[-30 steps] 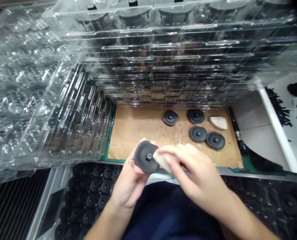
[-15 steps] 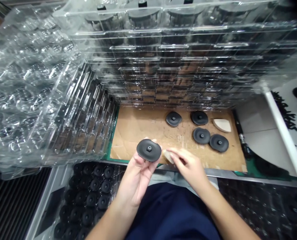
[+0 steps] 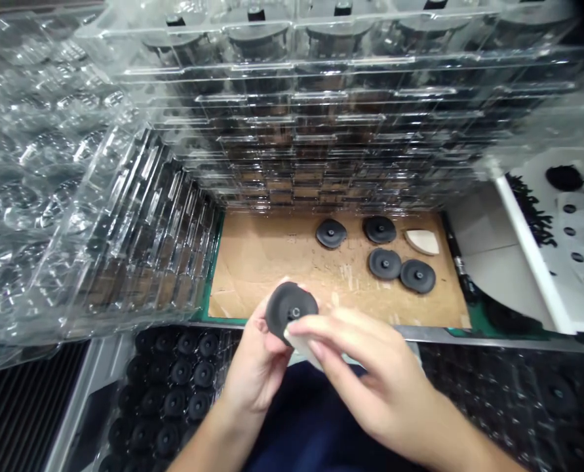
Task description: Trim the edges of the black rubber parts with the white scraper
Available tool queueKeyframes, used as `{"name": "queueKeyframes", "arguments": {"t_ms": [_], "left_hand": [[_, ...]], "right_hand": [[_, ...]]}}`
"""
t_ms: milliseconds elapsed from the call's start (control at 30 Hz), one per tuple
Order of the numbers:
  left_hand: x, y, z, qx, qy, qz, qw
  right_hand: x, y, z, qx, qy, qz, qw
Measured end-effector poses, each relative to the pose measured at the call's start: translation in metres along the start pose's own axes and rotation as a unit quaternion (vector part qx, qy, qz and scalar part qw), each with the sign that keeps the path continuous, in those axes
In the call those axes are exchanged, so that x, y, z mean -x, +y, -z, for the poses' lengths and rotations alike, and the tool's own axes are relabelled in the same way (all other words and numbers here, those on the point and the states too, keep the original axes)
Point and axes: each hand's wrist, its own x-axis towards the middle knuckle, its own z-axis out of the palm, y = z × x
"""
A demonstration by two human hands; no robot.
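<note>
My left hand (image 3: pixel 257 360) is closed round the edge of a black, roughly round plastic part (image 3: pixel 284 303) with a small hollow post at its middle. Pinched between the thumb and fingers of my right hand (image 3: pixel 370 367) is a pale, off-white flat piece (image 3: pixel 304 345), perhaps a sanding or wiping pad. Its tip lies against the face of the black part, just below the post. My right fingers cover part of both. On the cardboard (image 3: pixel 262 249) beyond lie several like black parts (image 3: pixel 385 263) and another pale wedge-shaped pad (image 3: pixel 422 241).
Tall stacks of clear plastic trays (image 3: pixel 316 121) stand behind the cardboard, with more clear trays (image 3: pixel 40 216) at the left. A tray of black parts (image 3: pixel 174 401) sits low at the left. At the right is a white-edged bin (image 3: pixel 532 255); dark trays (image 3: pixel 512 406) lie below.
My right hand has moved left and brought the pale piece onto the black part. The black part has tilted in my left hand. The view has shifted slightly.
</note>
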Motion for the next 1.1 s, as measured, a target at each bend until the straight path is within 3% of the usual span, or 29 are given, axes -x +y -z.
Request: {"name": "queueKeyframes", "arguments": {"t_ms": [67, 167, 233, 400, 500, 667, 767, 833, 967, 1100], "left_hand": [[0.000, 0.000, -0.001, 0.008, 0.005, 0.001, 1.000], [-0.001, 0.001, -0.002, 0.014, -0.020, -0.002, 1.000], [-0.001, 0.004, -0.001, 0.018, -0.027, -0.009, 0.999], [0.000, 0.009, 0.009, 0.043, 0.018, -0.021, 0.999], [0.001, 0.008, 0.010, 0.034, 0.042, -0.014, 0.998], [0.004, 0.005, 0.001, 0.016, 0.044, -0.018, 0.999], [0.004, 0.002, 0.002, 0.002, 0.018, -0.010, 1.000], [0.003, -0.001, 0.007, -0.007, 0.035, -0.005, 0.999], [0.000, -0.006, 0.020, 0.054, 0.083, 0.010, 0.995], [0.000, -0.005, 0.021, 0.098, 0.079, 0.010, 0.992]], "right_hand": [[-0.001, 0.000, 0.000, 0.006, -0.028, -0.014, 1.000], [0.000, 0.002, -0.001, 0.026, 0.040, 0.023, 0.999], [0.006, 0.005, 0.000, -0.007, 0.041, 0.011, 0.999], [0.033, 0.038, 0.002, -0.074, -0.089, -0.203, 0.972], [0.040, 0.048, 0.004, -0.064, -0.060, -0.245, 0.965], [0.021, 0.017, 0.009, -0.019, 0.062, -0.128, 0.990], [0.005, 0.004, 0.007, -0.010, 0.050, 0.016, 0.999], [0.002, 0.009, 0.004, -0.015, 0.007, 0.028, 0.999], [0.026, 0.042, 0.000, -0.052, -0.076, -0.159, 0.983], [0.061, 0.067, -0.008, -0.059, -0.040, -0.262, 0.962]]}}
